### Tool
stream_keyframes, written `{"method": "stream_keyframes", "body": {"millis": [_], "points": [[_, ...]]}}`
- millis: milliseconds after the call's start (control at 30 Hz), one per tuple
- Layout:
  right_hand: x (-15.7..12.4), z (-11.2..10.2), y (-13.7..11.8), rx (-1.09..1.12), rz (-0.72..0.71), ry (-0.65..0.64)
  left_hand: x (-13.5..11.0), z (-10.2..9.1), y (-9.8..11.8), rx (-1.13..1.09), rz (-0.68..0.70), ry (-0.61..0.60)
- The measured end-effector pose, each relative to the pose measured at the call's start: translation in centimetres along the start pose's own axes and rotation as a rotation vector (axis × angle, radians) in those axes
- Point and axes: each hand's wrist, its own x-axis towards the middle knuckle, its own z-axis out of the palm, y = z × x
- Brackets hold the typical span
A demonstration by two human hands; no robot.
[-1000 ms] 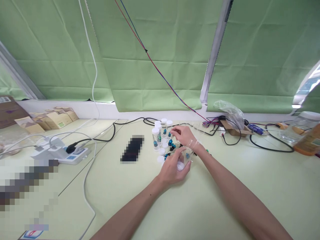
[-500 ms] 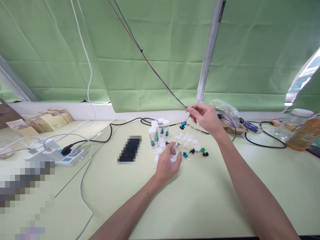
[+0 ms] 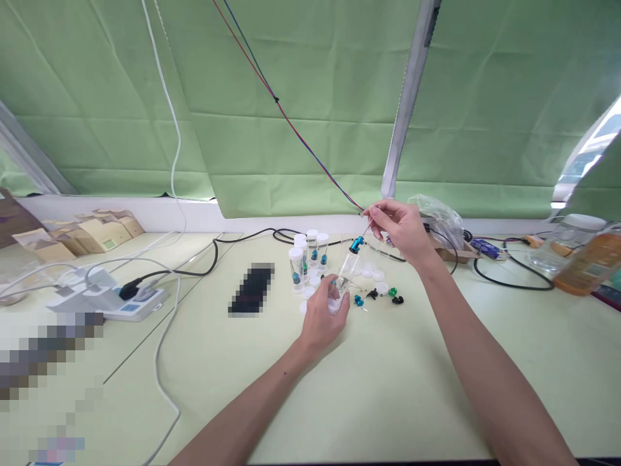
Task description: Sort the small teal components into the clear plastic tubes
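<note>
Tilted in my left hand (image 3: 323,320) is a clear tube (image 3: 348,265) with its mouth upward, the fingers wrapped round its lower part. My right hand (image 3: 400,228) pinches the thin stem of a small shiny blue piece (image 3: 357,244) with a dark lower rim. That piece is at the tube's mouth; whether it is inside the rim is too small to tell. Left of the hands stand several clear tubes with white caps (image 3: 296,253), holding small bluish and green pieces. Loose white caps (image 3: 379,274) and blue (image 3: 358,300), green (image 3: 392,292) and black pieces (image 3: 398,300) lie close by.
A blurred black rectangle (image 3: 251,289) lies left of the tubes. A white power strip (image 3: 138,304) with cables is farther left, near cardboard boxes (image 3: 97,233). At the right are a clear jar (image 3: 565,243), an orange bottle (image 3: 589,265) and black cables (image 3: 514,285). Red and blue wires (image 3: 310,149) hang behind.
The blue piece and the tube's mouth have come together; a gap showed between them before. My left hand has shifted slightly left, and both hands keep their hold.
</note>
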Motion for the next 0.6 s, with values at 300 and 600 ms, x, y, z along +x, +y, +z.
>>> {"method": "stream_keyframes", "body": {"millis": [300,600], "points": [[-0.18,0.38,0.39,0.001,0.041,-0.134,0.06,-0.06,0.08,-0.018,-0.005,0.016],[-0.53,0.86,0.55,-0.01,0.103,-0.241,0.04,-0.19,0.23,-0.023,-0.006,0.026]]}}
